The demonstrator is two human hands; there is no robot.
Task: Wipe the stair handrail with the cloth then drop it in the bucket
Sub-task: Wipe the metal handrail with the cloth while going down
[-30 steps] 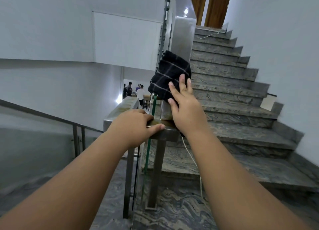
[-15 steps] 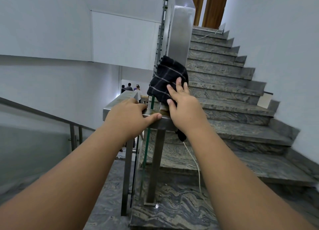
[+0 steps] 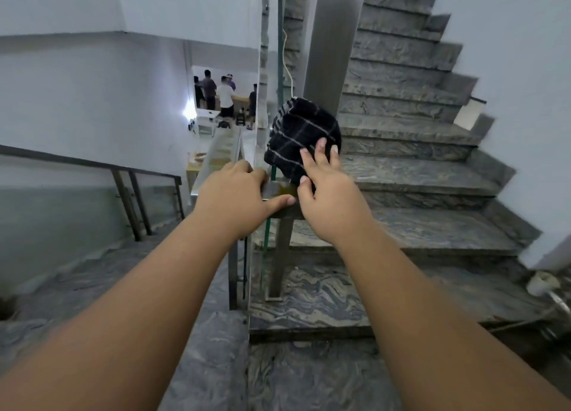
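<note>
A black cloth (image 3: 301, 132) with thin pale check lines lies bunched on the steel handrail (image 3: 332, 43) where its rising section meets the flat corner piece. My right hand (image 3: 327, 191) presses on the cloth's lower edge, fingers spread over it. My left hand (image 3: 238, 197) grips the flat corner of the rail just left of the cloth, thumb stretched toward my right hand. No bucket is clearly in view.
Grey marble stairs (image 3: 411, 132) climb ahead on the right, against a white wall. Another flight drops to the left with a dark railing (image 3: 129, 200). Several people (image 3: 222, 95) stand far below. A white object (image 3: 542, 282) and a metal rim sit at the lower right edge.
The view has tilted down and closer to the rail. My right hand with the cloth has slid slightly down the rail toward the corner; the left hand keeps its grip.
</note>
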